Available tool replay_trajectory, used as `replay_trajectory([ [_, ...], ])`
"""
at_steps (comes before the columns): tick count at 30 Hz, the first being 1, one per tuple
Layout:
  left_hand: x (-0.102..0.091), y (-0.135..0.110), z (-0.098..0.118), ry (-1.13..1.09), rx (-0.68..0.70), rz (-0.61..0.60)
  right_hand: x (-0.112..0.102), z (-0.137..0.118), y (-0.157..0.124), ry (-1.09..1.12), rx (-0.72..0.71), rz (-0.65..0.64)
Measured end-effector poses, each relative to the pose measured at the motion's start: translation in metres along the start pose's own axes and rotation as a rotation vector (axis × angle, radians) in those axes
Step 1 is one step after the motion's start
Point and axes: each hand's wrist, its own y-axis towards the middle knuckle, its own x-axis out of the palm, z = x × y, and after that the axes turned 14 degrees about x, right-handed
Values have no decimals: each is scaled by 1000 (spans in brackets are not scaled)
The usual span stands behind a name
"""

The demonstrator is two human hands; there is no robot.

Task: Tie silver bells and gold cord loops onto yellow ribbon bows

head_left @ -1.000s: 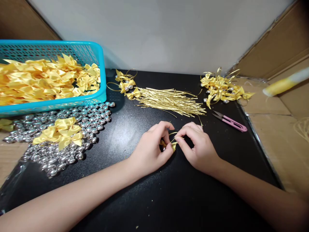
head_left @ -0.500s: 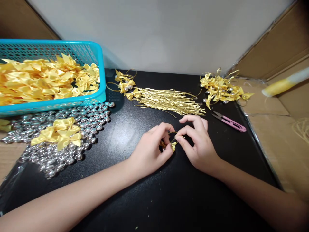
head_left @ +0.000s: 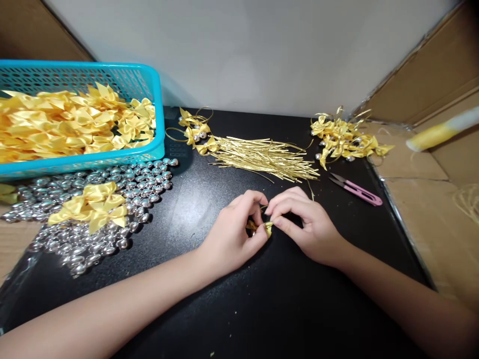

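Over the middle of the black table, my left hand [head_left: 235, 230] is closed around a yellow satin bow [head_left: 268, 229], which shows only in part between thumb and fingertips. My right hand [head_left: 305, 224] meets it from the right. Its thumb and forefinger pinch a thin gold cord beside the bow; most of the cord is hidden by the fingers. A short strand end [head_left: 311, 190] pokes up behind the right knuckles. Just beyond both hands lies a bundle of gold cords [head_left: 262, 155].
A turquoise basket [head_left: 160, 107] full of yellow bows stands at the back left. Silver beads [head_left: 78, 254] spread before it, with several bows [head_left: 101, 204] on top. Bows with cord and silver beads are piled at back right [head_left: 340, 137]. Pink thread snips [head_left: 361, 193] lie at right.
My right hand's raised fingers have folded down and closed in by the bow. The cord loop that showed between the hands is now mostly covered. My left hand stays almost still.
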Motion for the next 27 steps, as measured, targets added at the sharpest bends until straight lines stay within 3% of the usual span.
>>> replay_trajectory([
  [6,0,-1,0,0,15,2,1,-2,-1,121,153,-80],
  [13,0,0,1,0,61,-10,3,-5,-1,103,204,-24],
  [27,-2,-2,-1,10,9,-14,6,0,-3,88,213,37],
])
